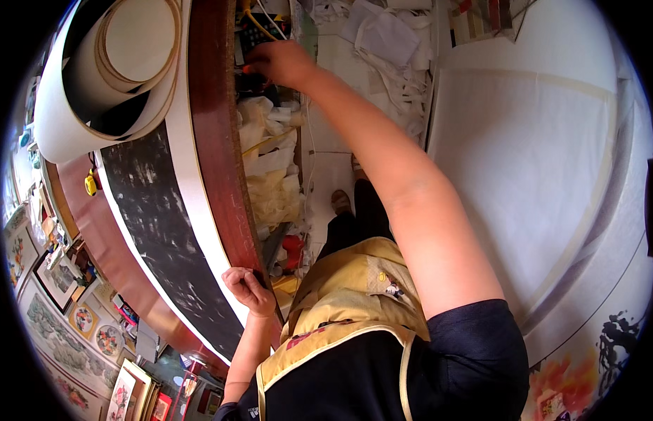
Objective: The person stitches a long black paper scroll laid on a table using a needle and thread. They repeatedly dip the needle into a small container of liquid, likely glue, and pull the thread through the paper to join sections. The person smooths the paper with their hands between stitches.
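Note:
My right arm stretches far forward over a cluttered shelf beside the long red-brown table (218,133). At its end my right hand (288,64) has its fingers bent down among dark items. A small orange piece (248,69) shows at the fingertips; what they hold is mostly hidden. My left hand (249,290) rests at the table's near edge with its fingers curled in, and nothing shows in them. Next to it on the table lies a long scroll with a black, white-flecked panel (154,203) and white borders. The scroll's far end is a thick roll (138,49).
A yellow tape measure (90,184) lies left of the scroll. Crumpled cream paper (270,182) fills the space below the table edge. White paper scraps (390,42) cover the floor ahead. A large white panel (516,161) stands at right; framed pictures (56,281) are at left.

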The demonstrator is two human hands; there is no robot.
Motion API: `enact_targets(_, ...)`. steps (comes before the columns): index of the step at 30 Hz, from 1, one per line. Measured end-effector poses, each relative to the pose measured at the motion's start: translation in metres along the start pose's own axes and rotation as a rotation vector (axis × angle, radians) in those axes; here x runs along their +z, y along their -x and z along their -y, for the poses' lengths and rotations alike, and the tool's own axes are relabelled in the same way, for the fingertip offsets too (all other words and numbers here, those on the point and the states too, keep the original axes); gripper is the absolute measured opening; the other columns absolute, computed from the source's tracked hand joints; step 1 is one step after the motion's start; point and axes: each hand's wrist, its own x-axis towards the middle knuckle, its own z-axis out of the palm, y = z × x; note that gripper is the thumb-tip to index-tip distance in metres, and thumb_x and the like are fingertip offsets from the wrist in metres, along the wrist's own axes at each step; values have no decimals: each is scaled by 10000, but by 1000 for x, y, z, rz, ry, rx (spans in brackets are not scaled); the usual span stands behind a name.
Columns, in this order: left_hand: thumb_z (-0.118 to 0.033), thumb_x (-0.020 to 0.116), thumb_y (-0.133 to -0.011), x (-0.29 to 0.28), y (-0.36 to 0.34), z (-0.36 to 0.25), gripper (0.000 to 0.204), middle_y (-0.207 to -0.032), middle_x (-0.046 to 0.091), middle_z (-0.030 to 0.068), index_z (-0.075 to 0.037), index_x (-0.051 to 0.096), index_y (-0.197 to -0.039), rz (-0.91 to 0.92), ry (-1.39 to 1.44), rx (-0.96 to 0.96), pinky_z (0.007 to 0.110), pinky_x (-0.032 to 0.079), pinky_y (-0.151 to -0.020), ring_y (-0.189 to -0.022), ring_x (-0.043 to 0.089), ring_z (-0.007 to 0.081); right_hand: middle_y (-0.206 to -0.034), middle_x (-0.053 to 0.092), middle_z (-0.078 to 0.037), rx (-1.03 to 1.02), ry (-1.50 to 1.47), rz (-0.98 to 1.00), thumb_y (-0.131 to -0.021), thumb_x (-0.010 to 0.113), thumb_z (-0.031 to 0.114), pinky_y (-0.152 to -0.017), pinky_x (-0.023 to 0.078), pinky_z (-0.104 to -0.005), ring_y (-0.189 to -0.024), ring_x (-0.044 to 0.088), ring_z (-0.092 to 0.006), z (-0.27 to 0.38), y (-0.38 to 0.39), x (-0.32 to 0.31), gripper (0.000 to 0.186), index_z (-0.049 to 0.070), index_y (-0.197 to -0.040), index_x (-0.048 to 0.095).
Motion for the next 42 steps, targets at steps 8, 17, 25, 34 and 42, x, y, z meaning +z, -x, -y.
enact_targets(8, 22, 482, -963, -1, -1, -2, 74, -878, 498, 96, -49, 482, -984, 7, -18, 17, 359, 399, -800, -850, 461, 239, -1052, 757, -122, 136, -208, -261, -940, 676, 119, -839, 572, -392, -954, 730, -265, -18, 20, -4, 203, 108, -1133, 737)
enact_targets(17, 38, 482, -947, -1, -1, -2, 92, -862, 497, 97, -51, 484, -969, -10, -2, 1, 363, 394, -791, -840, 459, 243, -1144, 628, -179, 54, 49, -262, -796, 784, 215, -866, 525, -488, -1038, 626, -406, -26, 58, 26, 432, 70, -1180, 651)
enact_targets(25, 24, 474, -977, -4, -5, -1, 71, -911, 488, 99, -45, 474, -995, 40, -67, 64, 330, 407, -790, -841, 467, 218, -1213, 566, -91, -106, 327, -367, -673, 878, 289, -928, 434, -429, -1141, 523, -317, 9, 49, 59, 516, 126, -1115, 669)
enact_targets(34, 21, 493, -959, -3, -1, 1, 74, -889, 499, 98, -51, 485, -975, 21, -4, 19, 352, 397, -799, -850, 463, 236, -1029, 660, -86, -81, 5, -564, -774, 776, 218, -845, 475, -398, -962, 619, -284, 30, 56, 42, 299, 85, -1014, 657)
enact_targets(42, 71, 489, -948, -5, 1, 0, 109, -910, 533, 110, -34, 501, -976, -17, 92, -14, 360, 422, -807, -861, 498, 258, -958, 730, -126, 253, -1155, -744, -1029, 554, 267, -711, 531, -291, -816, 687, -157, 95, 155, -36, 184, 84, -1019, 533)
